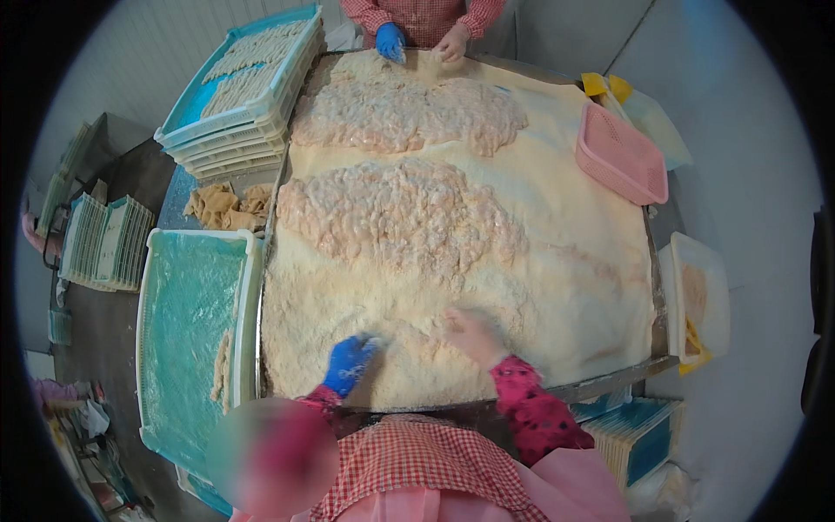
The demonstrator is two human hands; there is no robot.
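My left hand (350, 361), in a blue glove, digs its fingers into a mound of pale flour (409, 357) at the near edge of the big metal table (609, 380). My right hand (472, 333) is bare, dusted with flour and blurred. It lies on the same mound with its fingers spread. Whether either hand has a piece under the flour is hidden. Just beyond my hands a wide heap of raw pale meat pieces (400, 217) lies on the flour. A second heap (409, 113) lies farther back.
A teal tray (187, 304) with a few coated strips (222, 374) stands to my left. Stacked trays (243, 96) of coated strips and a pile of coated pieces (222, 206) are at far left. A pink basket (622, 157) and a white tub (700, 296) are on the right. Another person's hands (422, 42) work at the far edge.
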